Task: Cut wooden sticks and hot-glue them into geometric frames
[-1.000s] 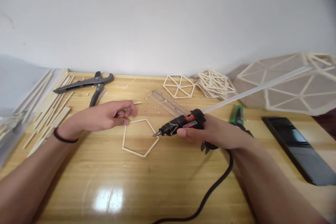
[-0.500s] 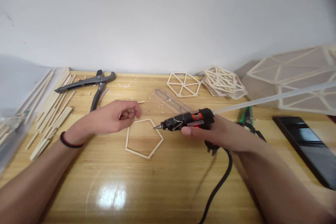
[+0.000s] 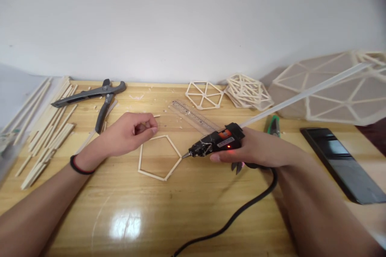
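the desk point(image 3: 169, 217) fills most of my view, w/ the big panelled structure point(image 3: 327, 106) at far right. stick pile point(image 3: 63, 134) runs down the left side, cutter point(image 3: 87, 93) lying partly over it; phone point(image 3: 343, 164) is out past my right forearm.

my right hand point(image 3: 259, 150) is wrapped round the glue gun point(image 3: 217, 140), red light showing, long glue stick point(image 3: 301, 95) out the back. my left hand point(image 3: 125, 134) is half curled, thumb close to the index fingertip. nothing visible in it, but the palm's hidden, so can't tell for sure if it has hold of anything.

behind: spoked hexagon point(image 3: 204, 95) and ruler point(image 3: 193, 115). the pentagon frame point(image 3: 174, 146) lies flat on the desk btwn both hands, upper-left corner hidden by the left hand; can't tell abt contact there.

chg in last half sec: nozzle point(image 3: 187, 154) was over the upper-right side, now it's at the right-hand corner, touching or v. close, can't tell which. i'd judge that puts the gun on a joint, prob for gluing; no fresh bead i can make out.

tiny stub point(image 3: 156, 116) by the left fingertips looks loose on the desk, not held.
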`<state>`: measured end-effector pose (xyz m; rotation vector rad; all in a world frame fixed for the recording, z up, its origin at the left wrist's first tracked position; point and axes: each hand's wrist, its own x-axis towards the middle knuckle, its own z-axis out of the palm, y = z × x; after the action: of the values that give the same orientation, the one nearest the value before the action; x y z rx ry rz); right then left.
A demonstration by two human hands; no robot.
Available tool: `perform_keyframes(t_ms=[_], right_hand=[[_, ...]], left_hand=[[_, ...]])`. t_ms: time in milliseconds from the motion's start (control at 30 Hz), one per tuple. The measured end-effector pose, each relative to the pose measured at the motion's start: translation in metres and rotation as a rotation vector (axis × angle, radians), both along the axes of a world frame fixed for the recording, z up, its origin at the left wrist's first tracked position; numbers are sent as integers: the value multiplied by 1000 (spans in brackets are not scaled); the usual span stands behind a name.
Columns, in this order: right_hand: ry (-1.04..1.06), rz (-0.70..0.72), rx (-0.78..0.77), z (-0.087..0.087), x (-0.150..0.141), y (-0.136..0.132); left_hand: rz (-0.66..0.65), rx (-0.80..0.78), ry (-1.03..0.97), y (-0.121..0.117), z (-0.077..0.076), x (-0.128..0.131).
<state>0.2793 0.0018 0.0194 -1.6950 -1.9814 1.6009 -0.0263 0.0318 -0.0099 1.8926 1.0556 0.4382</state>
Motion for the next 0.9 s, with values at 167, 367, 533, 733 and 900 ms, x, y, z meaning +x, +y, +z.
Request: perform_keyframes(t_ms=[167, 367, 533, 733, 900], right_hand=[[-36, -11, 19, -1, -3, -1], [-13, 7, 43, -4, -2, -1], [-41, -5, 43, -3, -3, -1], [-35, 13, 36, -4, -2, -1], [-24, 29, 43, -6, -1, -1]], left_hand=[[-1, 15, 19, 1, 0, -1], [-49, 256, 53, -6, -3, 3], [-188, 473, 95, -22, -2, 14], [-257, 615, 200, -34, -4, 19], [-301, 708, 243, -37, -7, 24]])
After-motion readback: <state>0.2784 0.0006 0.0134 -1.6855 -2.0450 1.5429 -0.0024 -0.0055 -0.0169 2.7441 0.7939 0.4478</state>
